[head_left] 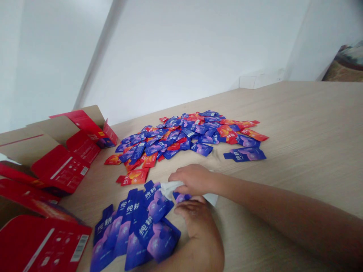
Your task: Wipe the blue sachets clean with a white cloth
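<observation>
My left hand (pixel 195 217) is closed on a blue-purple sachet (pixel 181 197), mostly hidden by my fingers. Just above it, my right hand (pixel 194 179) grips a white tissue (pixel 171 186) that lies against the sachet. More white material shows under my wrists. Left of my hands, several blue sachets (pixel 132 219) overlap on the table, their white print facing up. Beyond my hands spreads a large heap of blue and red-orange sachets (pixel 172 136). One red-orange sachet (pixel 134 176) lies at its near edge, and a lone blue sachet (pixel 245 154) lies to the right.
Open red cartons (pixel 66 170) stand in a row along the left side, flaps raised, the nearest carton (pixel 48 241) close to the blue sachets. The wood-grain table (pixel 297 136) meets a white wall at the back. A small white box (pixel 248 82) sits by the wall.
</observation>
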